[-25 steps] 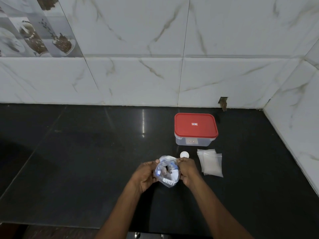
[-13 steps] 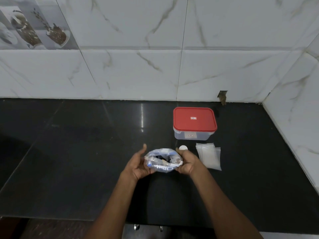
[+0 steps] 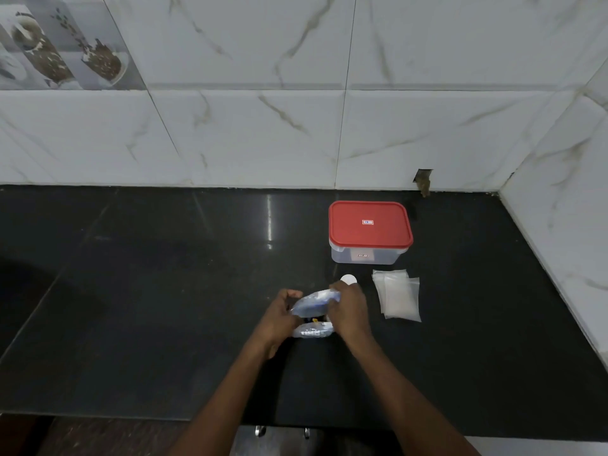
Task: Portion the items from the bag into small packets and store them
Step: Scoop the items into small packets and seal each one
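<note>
Bag [image 3: 314, 299]: clear plastic, crumpled, held just above the black counter [image 3: 164, 291]. It sits between the left hand [image 3: 279, 319] and the right hand [image 3: 350, 312], both with fingers curled on its edges.

Small packets [image 3: 399, 297]: a flat stack on the counter at 3 o'clock from the right hand, which is the nearer one. Its long axis runs 12 to 6.

Box [image 3: 365, 256]: clear, with its red lid [image 3: 370, 232] on, at 12 o'clock from the packets.

White cap [image 3: 348, 278]: just beyond the right hand.

Writing: the blue print on the bag and the small labels on the lid and box wall are too small to read.
</note>
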